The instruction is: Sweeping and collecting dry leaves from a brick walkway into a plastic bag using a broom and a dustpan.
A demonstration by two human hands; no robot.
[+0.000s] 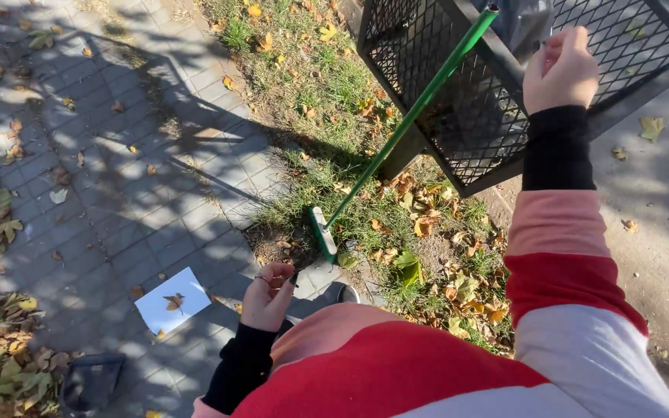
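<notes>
Leaning loose against the black mesh bin (pixel 497 116), the green rake (pixel 412 116) could slide off into the grass, since the right hand (pixel 560 68) is curled at the bin's rim and the left hand (pixel 269 292) hangs half-closed, holding nothing clear.

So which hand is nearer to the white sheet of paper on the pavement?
The left. The left hand is just right of the white paper, low by the ground. The right hand is far up at the black mesh bin.
</notes>
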